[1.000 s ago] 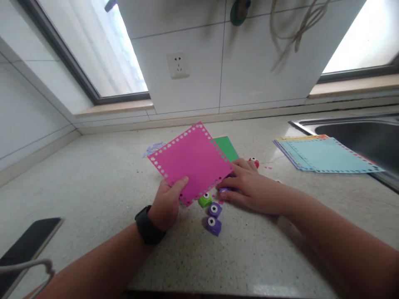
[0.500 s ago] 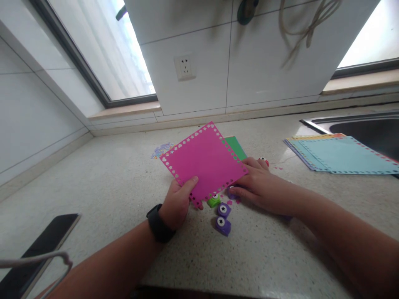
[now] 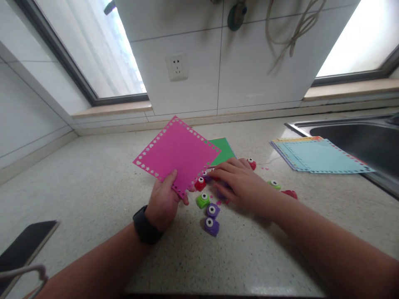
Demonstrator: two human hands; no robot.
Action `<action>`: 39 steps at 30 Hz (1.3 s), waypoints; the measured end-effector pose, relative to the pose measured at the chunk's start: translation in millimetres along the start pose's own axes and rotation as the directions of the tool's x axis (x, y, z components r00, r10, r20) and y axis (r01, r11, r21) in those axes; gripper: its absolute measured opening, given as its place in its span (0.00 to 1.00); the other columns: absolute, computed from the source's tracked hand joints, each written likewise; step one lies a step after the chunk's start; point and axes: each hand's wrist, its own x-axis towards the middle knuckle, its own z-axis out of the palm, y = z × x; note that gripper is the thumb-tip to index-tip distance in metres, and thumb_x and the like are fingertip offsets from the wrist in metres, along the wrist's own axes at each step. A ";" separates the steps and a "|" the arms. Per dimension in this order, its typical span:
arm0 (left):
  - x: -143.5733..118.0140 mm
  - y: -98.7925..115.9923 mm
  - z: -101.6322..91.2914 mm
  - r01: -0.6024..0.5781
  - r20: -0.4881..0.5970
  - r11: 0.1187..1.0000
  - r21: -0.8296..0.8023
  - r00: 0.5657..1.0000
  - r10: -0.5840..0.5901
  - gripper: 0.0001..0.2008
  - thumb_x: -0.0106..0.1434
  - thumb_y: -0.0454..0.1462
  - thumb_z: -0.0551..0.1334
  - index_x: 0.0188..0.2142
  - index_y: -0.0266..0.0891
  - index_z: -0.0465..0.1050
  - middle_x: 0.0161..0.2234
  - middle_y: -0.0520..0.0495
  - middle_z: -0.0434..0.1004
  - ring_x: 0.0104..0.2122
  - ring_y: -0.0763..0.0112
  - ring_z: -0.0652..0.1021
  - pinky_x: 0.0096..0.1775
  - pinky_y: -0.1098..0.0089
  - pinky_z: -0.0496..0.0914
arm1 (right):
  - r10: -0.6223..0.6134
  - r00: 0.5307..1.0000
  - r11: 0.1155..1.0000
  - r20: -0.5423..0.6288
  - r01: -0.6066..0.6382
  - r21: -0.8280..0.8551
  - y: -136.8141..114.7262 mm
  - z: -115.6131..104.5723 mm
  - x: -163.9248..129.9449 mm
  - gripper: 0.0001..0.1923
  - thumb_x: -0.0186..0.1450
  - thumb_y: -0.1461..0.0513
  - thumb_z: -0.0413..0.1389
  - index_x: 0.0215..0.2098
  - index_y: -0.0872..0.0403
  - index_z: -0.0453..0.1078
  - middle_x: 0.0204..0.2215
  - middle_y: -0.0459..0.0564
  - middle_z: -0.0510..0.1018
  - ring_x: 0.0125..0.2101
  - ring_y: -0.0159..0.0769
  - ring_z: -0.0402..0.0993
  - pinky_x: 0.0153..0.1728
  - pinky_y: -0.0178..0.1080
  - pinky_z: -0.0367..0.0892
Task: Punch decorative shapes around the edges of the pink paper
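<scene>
My left hand (image 3: 165, 199) pinches a pink sheet of paper (image 3: 174, 153) near its lower corner, thumb on top. Small shapes such as hearts and stars are punched along the sheet's edges, and it is tilted above the counter. To the right, my right hand (image 3: 238, 182) reaches over a group of small craft punches, thumb and fingers apart. Partly beneath it lies a purple punch (image 3: 222, 192). Close by are a red punch (image 3: 200, 183), a green punch (image 3: 203, 200) and two more purple punches, one of them the front punch (image 3: 212, 226). Pink cut-outs lie among them.
Green paper (image 3: 222, 150) lies behind my right hand. A stack of punched sheets, light blue sheet (image 3: 330, 157) on top, lies by the sink (image 3: 352, 123). More red and green punches sit right of my hand. A dark phone-like device (image 3: 28, 241) and cable are at left.
My left hand has moved the pink sheet leftward, uncovering a red punch and more green paper. My right hand has shifted its fingers over the punches. The camera view has turned slightly right.
</scene>
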 end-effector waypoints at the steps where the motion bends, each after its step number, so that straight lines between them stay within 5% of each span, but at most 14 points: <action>1: 0.9 0.3 -0.1 -0.010 -0.010 1.000 -0.007 1.000 0.010 0.15 0.63 0.45 0.64 0.43 0.36 0.71 0.24 0.50 0.79 0.16 0.71 0.75 0.14 0.73 0.68 | -0.001 1.000 1.000 -0.009 0.001 -0.018 -1.3 1.9 1.5 0.19 0.72 0.59 0.50 0.59 0.50 0.70 0.51 0.52 0.77 0.48 0.48 0.66 0.48 0.50 0.56; 6: 3.8 0.0 -1.1 -0.030 0.008 0.999 -0.014 1.000 0.030 0.18 0.64 0.45 0.63 0.47 0.34 0.69 0.24 0.50 0.79 0.17 0.70 0.75 0.15 0.73 0.69 | -0.116 0.993 0.989 0.002 0.116 -0.087 -9.0 10.4 7.3 0.20 0.72 0.59 0.51 0.61 0.45 0.68 0.61 0.47 0.71 0.51 0.50 0.64 0.48 0.50 0.54; 11: 4.2 -2.9 -1.8 -0.042 -0.007 0.999 -0.005 0.999 0.042 0.18 0.63 0.45 0.64 0.45 0.34 0.70 0.22 0.50 0.78 0.14 0.71 0.73 0.14 0.72 0.68 | -0.135 0.990 0.988 0.048 0.138 -0.064 -8.0 8.8 6.9 0.10 0.72 0.60 0.54 0.48 0.48 0.75 0.47 0.47 0.80 0.48 0.46 0.66 0.46 0.48 0.53; 18: 1.5 -1.3 0.2 -0.043 -0.004 0.999 -0.001 0.999 0.043 0.18 0.62 0.45 0.66 0.45 0.36 0.70 0.26 0.49 0.80 0.16 0.69 0.75 0.14 0.72 0.68 | -0.130 0.988 0.987 0.080 0.137 -0.088 -3.5 9.0 3.8 0.11 0.71 0.57 0.56 0.49 0.48 0.75 0.44 0.50 0.77 0.46 0.48 0.66 0.45 0.48 0.55; 24: -0.4 0.7 2.0 -0.014 -0.011 0.999 0.032 1.000 0.015 0.18 0.57 0.45 0.70 0.42 0.37 0.73 0.28 0.47 0.80 0.18 0.69 0.76 0.14 0.73 0.67 | 0.042 0.999 0.973 0.033 -0.048 0.224 -0.8 -5.1 0.2 0.09 0.68 0.58 0.59 0.43 0.55 0.72 0.42 0.55 0.76 0.43 0.44 0.70 0.45 0.45 0.63; 26: -1.1 0.0 2.0 -0.014 -0.002 1.000 0.024 1.000 0.014 0.18 0.56 0.44 0.72 0.42 0.38 0.74 0.29 0.47 0.80 0.22 0.68 0.78 0.14 0.74 0.67 | 0.204 0.979 0.886 0.007 -0.188 0.423 3.7 -9.5 -2.3 0.09 0.66 0.58 0.61 0.42 0.54 0.70 0.36 0.51 0.77 0.36 0.39 0.72 0.37 0.41 0.65; 29: -2.0 -1.4 1.4 -0.008 0.009 0.999 0.041 1.000 0.008 0.18 0.54 0.42 0.74 0.41 0.38 0.75 0.28 0.48 0.79 0.22 0.69 0.78 0.15 0.75 0.68 | 0.379 0.925 0.627 0.004 -0.261 0.734 11.1 -13.4 -4.7 0.15 0.63 0.58 0.63 0.44 0.52 0.65 0.31 0.46 0.76 0.27 0.33 0.70 0.26 0.37 0.63; 33: -3.4 -1.5 0.7 0.016 0.030 0.998 0.068 0.999 -0.018 0.19 0.52 0.42 0.75 0.39 0.37 0.75 0.25 0.50 0.78 0.20 0.72 0.75 0.16 0.75 0.69 | 0.407 0.913 0.266 -0.007 -0.111 0.958 15.5 -20.1 -5.7 0.23 0.61 0.62 0.65 0.50 0.50 0.62 0.38 0.47 0.77 0.30 0.31 0.75 0.26 0.34 0.67; 39: -4.8 0.0 0.3 0.034 0.047 0.998 0.052 0.998 -0.037 0.18 0.48 0.41 0.78 0.33 0.36 0.74 0.24 0.52 0.76 0.22 0.74 0.75 0.22 0.75 0.73 | 0.485 0.873 -0.010 -0.054 0.067 0.998 14.9 -25.7 -8.4 0.20 0.60 0.62 0.67 0.47 0.51 0.66 0.45 0.49 0.75 0.35 0.34 0.81 0.41 0.41 0.76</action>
